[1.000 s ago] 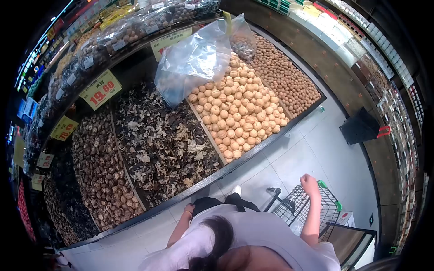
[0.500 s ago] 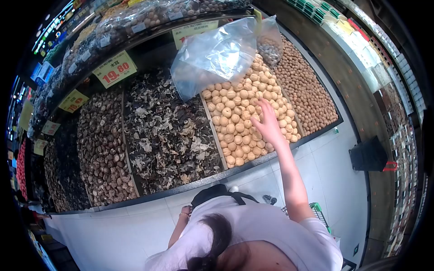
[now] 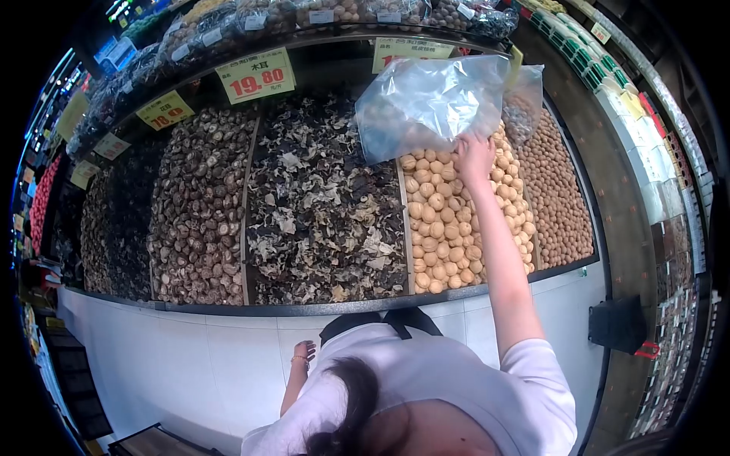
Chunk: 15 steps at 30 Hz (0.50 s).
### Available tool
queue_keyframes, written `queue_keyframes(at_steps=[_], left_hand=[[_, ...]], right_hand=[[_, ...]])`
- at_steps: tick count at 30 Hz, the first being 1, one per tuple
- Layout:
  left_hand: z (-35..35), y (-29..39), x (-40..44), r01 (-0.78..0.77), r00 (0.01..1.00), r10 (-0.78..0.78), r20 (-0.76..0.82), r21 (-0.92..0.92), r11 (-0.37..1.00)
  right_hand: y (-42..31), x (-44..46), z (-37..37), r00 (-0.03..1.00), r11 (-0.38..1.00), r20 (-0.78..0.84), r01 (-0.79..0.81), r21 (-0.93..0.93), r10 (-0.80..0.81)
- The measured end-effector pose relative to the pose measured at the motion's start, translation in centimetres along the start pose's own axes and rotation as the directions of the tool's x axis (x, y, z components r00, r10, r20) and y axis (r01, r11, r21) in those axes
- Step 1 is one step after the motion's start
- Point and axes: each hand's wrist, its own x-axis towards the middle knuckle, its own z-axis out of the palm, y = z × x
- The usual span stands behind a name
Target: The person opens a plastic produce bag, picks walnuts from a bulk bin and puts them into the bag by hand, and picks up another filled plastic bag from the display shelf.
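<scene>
My right hand [image 3: 475, 157] reaches out over a bin of pale walnuts [image 3: 445, 228]. Its fingers are closed at the lower edge of a large clear plastic bag [image 3: 426, 102], which spreads over the back of the walnuts and part of the neighbouring bin. The bag's edge partly hides the fingertips. Down at my side, my left hand [image 3: 304, 350] hangs near the hip, fingers loosely parted and nothing visible in them. A second clear bag [image 3: 523, 106] with small roundish items inside lies behind, to the right.
Left of the walnuts are dried black fungus [image 3: 327, 205] and dried mushrooms [image 3: 201, 205]; small brown round goods [image 3: 563, 190] fill the right bin. Price signs [image 3: 255, 75] stand along the back below a shelf of packaged goods [image 3: 334, 15]. A dark basket [image 3: 617, 324] stands at right.
My right hand has moved from spread fingers over the walnuts up to the bag's lower edge and closed there. The view has turned, shifting the bins rightward. My left hand still hangs low.
</scene>
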Motion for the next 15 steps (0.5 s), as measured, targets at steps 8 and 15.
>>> queue_keyframes(at_steps=[8,15], left_hand=[[3.4,17.4,-12.5,-0.394,0.833,0.085,0.546,0.48,0.783],[16.6,30.5,-22.6,-0.509,0.291,0.689,0.663,-0.503,0.699]], right_hand=[[-3.6,-3.9,-5.7,0.998,0.514,0.054,-0.065,0.855,0.037],[-6.9,-13.4,-9.9,0.663,0.454,0.37,-0.051,0.889,-0.651]])
